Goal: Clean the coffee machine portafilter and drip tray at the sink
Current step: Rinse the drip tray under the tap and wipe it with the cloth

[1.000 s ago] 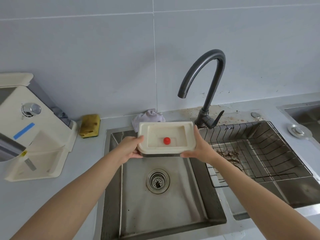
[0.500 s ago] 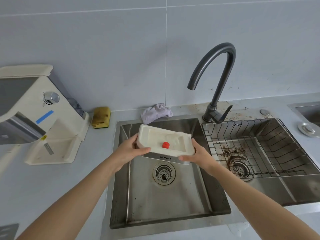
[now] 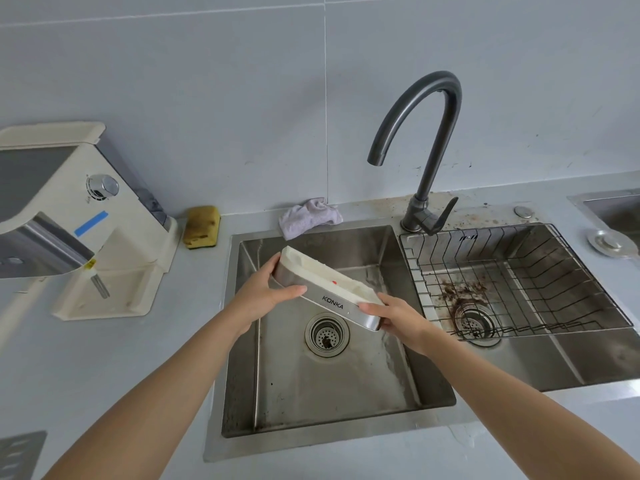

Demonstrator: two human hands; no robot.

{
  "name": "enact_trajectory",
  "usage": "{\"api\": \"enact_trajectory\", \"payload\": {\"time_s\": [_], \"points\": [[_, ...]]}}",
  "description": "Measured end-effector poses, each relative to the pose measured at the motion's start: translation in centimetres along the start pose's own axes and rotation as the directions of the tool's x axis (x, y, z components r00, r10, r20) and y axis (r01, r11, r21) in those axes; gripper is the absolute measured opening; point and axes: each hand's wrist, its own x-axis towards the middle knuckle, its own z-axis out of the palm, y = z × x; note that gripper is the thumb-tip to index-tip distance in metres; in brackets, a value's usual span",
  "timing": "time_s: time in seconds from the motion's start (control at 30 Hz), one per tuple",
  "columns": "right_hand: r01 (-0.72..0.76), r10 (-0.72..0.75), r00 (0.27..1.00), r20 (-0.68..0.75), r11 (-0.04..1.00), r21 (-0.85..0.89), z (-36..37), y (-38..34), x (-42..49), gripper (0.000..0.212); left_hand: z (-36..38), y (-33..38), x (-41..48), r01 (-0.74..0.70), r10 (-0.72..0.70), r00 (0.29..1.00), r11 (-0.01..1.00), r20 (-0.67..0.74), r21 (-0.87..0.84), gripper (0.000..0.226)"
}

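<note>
A person stands at a steel double sink point(image 3: 242, 341) set into a pale grey table point(image 3: 104, 358), seen from above with both bare forearms reaching forward. The two hands hold a cream drip tray point(image 3: 325, 284) over the left basin, above and just beyond the round drain strainer point(image 3: 327, 335). The tray is tilted steeply, its right end lower, so its steel front panel, printed KONKA, faces the viewer. A small red dot point(image 3: 334, 282) shows on its cream top face.

The left hand point(image 3: 265, 292) grips the tray's upper left end, thumb lying along the steel panel and fingers wrapped behind. The right hand point(image 3: 394, 315) clasps the lower right end, thumb on the top edge and fingers curled beneath.

A dark grey gooseneck tap point(image 3: 427, 140) rises at the far side between the two basins. The right basin holds a wire rack point(image 3: 519, 271), with dark brown grounds scattered around its drain.

On the table to the left stands a cream coffee machine point(image 3: 69, 216) with a chrome knob and a strip of blue tape. Between it and the sink, against the tiled wall, lies a stained yellow sponge point(image 3: 202, 226). A crumpled pale lilac cloth point(image 3: 308, 216) rests at the far rim of the left basin.
</note>
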Motion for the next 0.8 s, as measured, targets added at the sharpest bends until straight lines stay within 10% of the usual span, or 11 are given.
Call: {"api": "enact_trajectory", "payload": {"time_s": [0.13, 0.33, 0.8], "points": [[-0.073, 0.072, 0.997, 0.016, 0.997, 0.039, 0.1, 0.4, -0.2, 0.029, 0.1, 0.3, 0.1, 0.001, -0.001, 1.000, 1.000, -0.023, -0.001, 0.076], [-0.205, 0.205, 0.977, -0.056, 0.979, 0.016, 1.0, 0.4, -0.2, 0.061, 0.7, 0.9, 0.2, 0.014, -0.009, 0.996, 0.999, -0.090, 0.049, 0.036], [-0.302, 0.278, 0.940, -0.198, 0.948, -0.098, 1.5, -0.2, -1.2, 0.062, 1.7, -0.3, 1.0, 0.208, -0.180, 0.972, 0.960, -0.153, 0.190, 0.076]]}}
